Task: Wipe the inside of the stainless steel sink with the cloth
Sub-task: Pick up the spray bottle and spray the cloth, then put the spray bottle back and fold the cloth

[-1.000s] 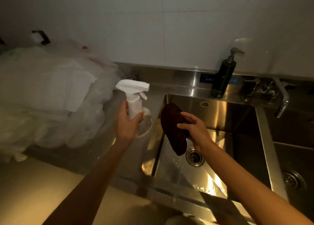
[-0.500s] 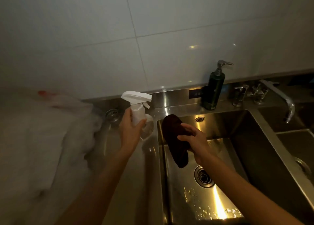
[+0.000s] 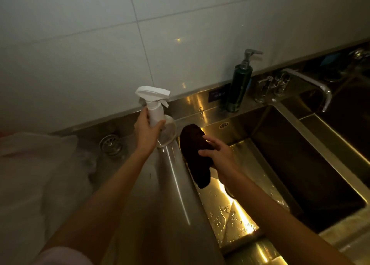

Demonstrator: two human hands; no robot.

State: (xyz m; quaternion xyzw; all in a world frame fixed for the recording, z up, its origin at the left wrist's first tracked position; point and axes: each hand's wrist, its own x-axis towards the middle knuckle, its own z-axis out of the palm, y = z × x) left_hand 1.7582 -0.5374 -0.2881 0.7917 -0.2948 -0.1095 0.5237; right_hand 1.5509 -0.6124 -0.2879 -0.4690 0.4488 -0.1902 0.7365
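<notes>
- The right hand (image 3: 217, 156) has its fingers curled round a dark cloth (image 3: 197, 156), holding it against the upper part of the left inner wall of the stainless steel sink (image 3: 266, 156); the cloth's lower end hangs down toward the basin floor without clearly reaching it.
- The left hand (image 3: 145, 133) grips a white spray bottle (image 3: 155, 112) by the neck, fingers wrapped round it, over the counter (image 3: 168, 184) just beside the sink's left rim.
- Water drops and a bright streak of light show on the basin floor near the front edge; the drain is mostly hidden behind the right forearm.
- By my reckoning, the wiping is at its start: the cloth is on the left wall, and the floor and other walls look untouched.
- Next, I would guess, the cloth needs pressing flat and drawing down the wall, then across the wet floor.
- At the counter's back edge stand a dark soap dispenser (image 3: 239, 84) and a tap (image 3: 306, 84).
</notes>
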